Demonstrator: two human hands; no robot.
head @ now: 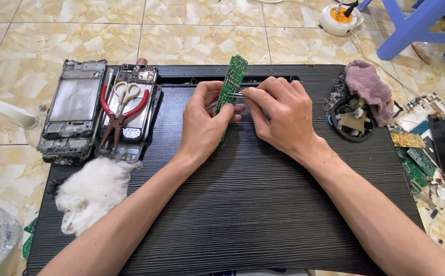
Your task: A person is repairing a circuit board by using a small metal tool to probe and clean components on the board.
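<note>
- Now your left hand (204,120) is clamped on a long green circuit board (231,84), holding it upright over the middle of the black ribbed work tray (243,204).
- Your right hand (284,115) pinches thin metal tweezers (236,94), tips touching the board's face.
- Left of the board, red-handled pliers (123,115) and scissors (126,92) lie on opened phone frames (74,112).
- White cotton wad (92,191) sits at the tray's left edge; a pink cloth (368,87) at its right.

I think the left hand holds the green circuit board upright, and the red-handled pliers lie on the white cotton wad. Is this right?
Not quite. The left hand does hold the green circuit board upright, but the red-handled pliers lie on the opened phone frames, not on the white cotton wad. The head view shows it.
</note>
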